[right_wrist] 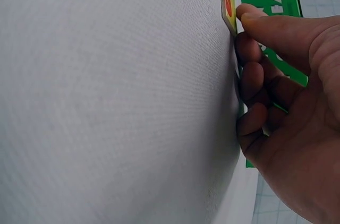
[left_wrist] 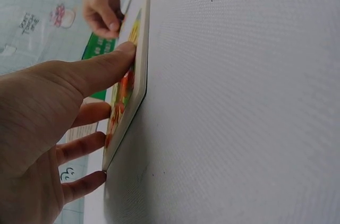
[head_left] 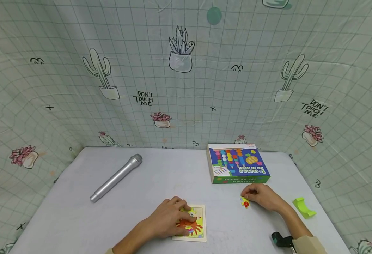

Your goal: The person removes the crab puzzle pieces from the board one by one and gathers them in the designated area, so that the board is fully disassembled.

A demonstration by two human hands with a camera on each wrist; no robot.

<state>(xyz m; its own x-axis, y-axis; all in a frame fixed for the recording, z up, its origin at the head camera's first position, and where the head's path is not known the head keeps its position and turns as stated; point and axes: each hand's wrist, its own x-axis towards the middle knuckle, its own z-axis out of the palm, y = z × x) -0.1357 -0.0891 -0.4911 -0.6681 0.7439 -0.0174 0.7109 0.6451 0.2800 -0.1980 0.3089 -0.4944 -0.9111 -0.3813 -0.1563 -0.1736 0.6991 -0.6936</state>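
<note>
A square wooden puzzle board (head_left: 198, 238) with a bright red and yellow picture lies near the front middle of the table. My left hand (head_left: 170, 218) rests over its left part, fingers spread and fairly straight. In the left wrist view the thumb (left_wrist: 109, 67) presses on the picture, with other fingertips by the board's edge. To the right, my right hand (head_left: 263, 195) pinches a small yellow puzzle piece (head_left: 245, 202) with a red shape on it, close over the table. The right wrist view shows thumb and forefinger at one end of this piece (right_wrist: 227, 3), other fingers curled.
A bead-set box (head_left: 241, 180) stands just behind my right hand. At back left lies a silver microphone (head_left: 116, 179). A green curved block (head_left: 304, 208) is right of my right forearm, and a dark green and black object (head_left: 281, 240) lies near that sleeve.
</note>
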